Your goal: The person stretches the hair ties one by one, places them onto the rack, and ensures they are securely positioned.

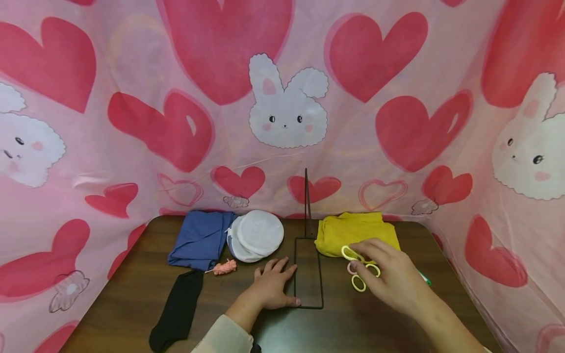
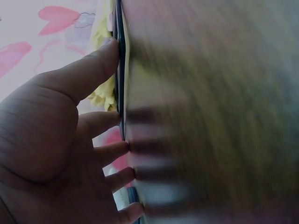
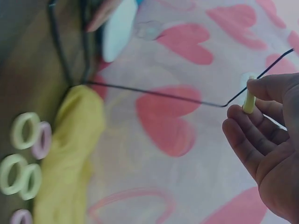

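In the head view, the left hand (image 1: pixel 274 288) lies spread over the left side of the stand (image 1: pixel 320 274), fingers straight, thumb at the base's near corner, apparently to steady the wire frame. The right hand (image 1: pixel 390 274) is above the loose rings (image 1: pixel 359 290) beside the yellow cloth (image 1: pixel 353 230), a ring (image 1: pixel 343 253) between thumb and fingertip.

In the left wrist view, thumb and fingertips meet the base wire without wrapping it, likely enough to keep it from sliding.

In the right wrist view, thumb and finger pinch the yellow ring by its edge, clear of the palm, perhaps so its opening stays unblocked; the loose rings lie well apart from these fingers.
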Demonstrator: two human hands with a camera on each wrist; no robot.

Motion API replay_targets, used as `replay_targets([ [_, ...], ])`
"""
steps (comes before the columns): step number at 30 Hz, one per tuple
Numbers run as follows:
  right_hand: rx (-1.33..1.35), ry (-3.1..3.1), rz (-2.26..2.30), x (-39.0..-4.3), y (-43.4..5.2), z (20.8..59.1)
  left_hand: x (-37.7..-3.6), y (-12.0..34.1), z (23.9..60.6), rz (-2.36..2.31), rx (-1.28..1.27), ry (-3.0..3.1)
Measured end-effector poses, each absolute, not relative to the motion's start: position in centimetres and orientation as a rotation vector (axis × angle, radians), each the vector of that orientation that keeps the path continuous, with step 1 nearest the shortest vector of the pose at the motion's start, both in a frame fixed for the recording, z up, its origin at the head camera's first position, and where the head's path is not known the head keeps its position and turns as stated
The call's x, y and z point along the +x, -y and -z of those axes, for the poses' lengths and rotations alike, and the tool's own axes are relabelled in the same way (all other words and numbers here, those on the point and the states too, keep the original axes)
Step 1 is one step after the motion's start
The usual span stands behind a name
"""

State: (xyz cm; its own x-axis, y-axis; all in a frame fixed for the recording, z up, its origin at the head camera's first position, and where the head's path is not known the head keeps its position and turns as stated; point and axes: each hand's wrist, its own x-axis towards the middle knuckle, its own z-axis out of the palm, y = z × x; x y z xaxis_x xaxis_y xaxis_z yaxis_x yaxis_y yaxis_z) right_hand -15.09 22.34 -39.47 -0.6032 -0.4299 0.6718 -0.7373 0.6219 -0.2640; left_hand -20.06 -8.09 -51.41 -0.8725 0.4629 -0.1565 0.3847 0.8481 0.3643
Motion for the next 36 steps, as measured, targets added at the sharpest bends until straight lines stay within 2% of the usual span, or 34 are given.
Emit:
replay_targets([
  [9, 0.997, 2.181, -0.701, -15.4, -19.3, 34.8, -20.1, 7.8, 51.4, -0.422, 0.630, -2.793],
  [16, 1.092, 2.034, -0.697, -15.5, -17.1, 32.7, -20.0, 7.7, 51.2, -0.395, 0.627, -2.792],
  [29, 1.132, 2.055, -0.690, -16.7, -15.5, 32.5, -20.0, 7.2, 51.4, -0.356, 0.564, -2.797],
  [36, 1.119, 2.148, -0.677, -18.6, -15.7, 33.1, -19.9, 7.1, 51.1, -0.349, 0.547, -2.786],
])
